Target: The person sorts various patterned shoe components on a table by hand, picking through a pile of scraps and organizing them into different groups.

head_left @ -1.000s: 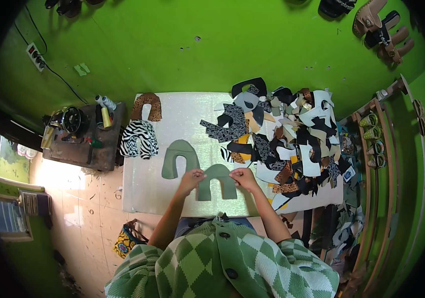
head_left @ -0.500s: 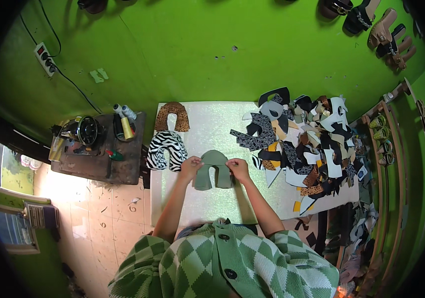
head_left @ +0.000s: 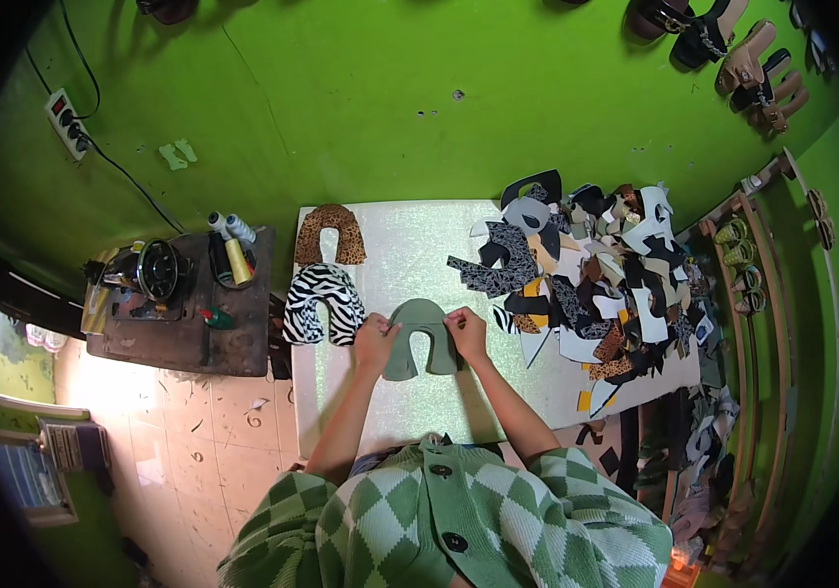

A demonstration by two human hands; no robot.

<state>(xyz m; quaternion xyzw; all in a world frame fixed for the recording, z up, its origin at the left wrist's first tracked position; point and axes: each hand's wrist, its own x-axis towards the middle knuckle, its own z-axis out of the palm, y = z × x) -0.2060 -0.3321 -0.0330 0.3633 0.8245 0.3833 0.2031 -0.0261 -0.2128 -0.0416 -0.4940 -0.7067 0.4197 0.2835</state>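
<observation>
A plain green, arch-shaped shoe upper piece (head_left: pixel 406 354) is held over the white table, its opening toward me. My left hand (head_left: pixel 374 341) pinches its left edge, fingers closed. On the opposite side, my right hand (head_left: pixel 468 334) grips the upper right edge between thumb and fingers. A crosswise line shows near the top of the green piece; whether several layers are stacked there I cannot tell. To the left lie zebra-print upper pieces (head_left: pixel 300 312) and, farther back, leopard-print ones (head_left: pixel 312 239), of the same arch shape.
Scraps in many colours (head_left: pixel 576 284) are heaped on the table's (head_left: pixel 410 230) right side. A sewing machine (head_left: pixel 157 271) and thread cones (head_left: pixel 239 263) stand on a dark side table (head_left: pixel 184 343). Sandals (head_left: pixel 748 64) hang on the green wall; a wooden rack (head_left: pixel 782 372) stands at right.
The green piece's legs have come up level with the top part, and it now looks flatter and more even. Both hands keep their hold; the view has shifted slightly.
</observation>
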